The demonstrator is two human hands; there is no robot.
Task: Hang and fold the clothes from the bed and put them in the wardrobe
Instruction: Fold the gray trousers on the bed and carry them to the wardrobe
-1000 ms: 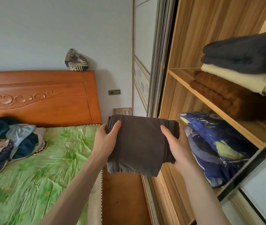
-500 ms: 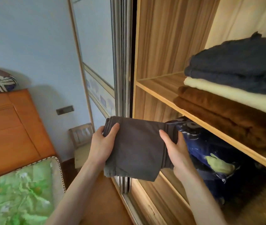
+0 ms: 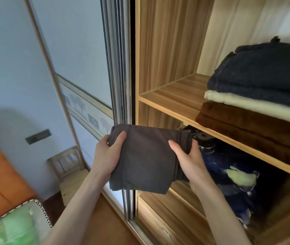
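While the folded dark grey cloth garment (image 3: 144, 158) hangs in the air just in front of the open wooden wardrobe (image 3: 169, 50), its long axis runs left to right between the left hand (image 3: 108, 155) and the right hand (image 3: 188, 160), each clasping one end with the thumb on top. Bare light-wood shelf board (image 3: 174, 96) lies up and to the right, nearer the right hand, beside the stack of folded navy, cream and brown blankets (image 3: 257, 96).
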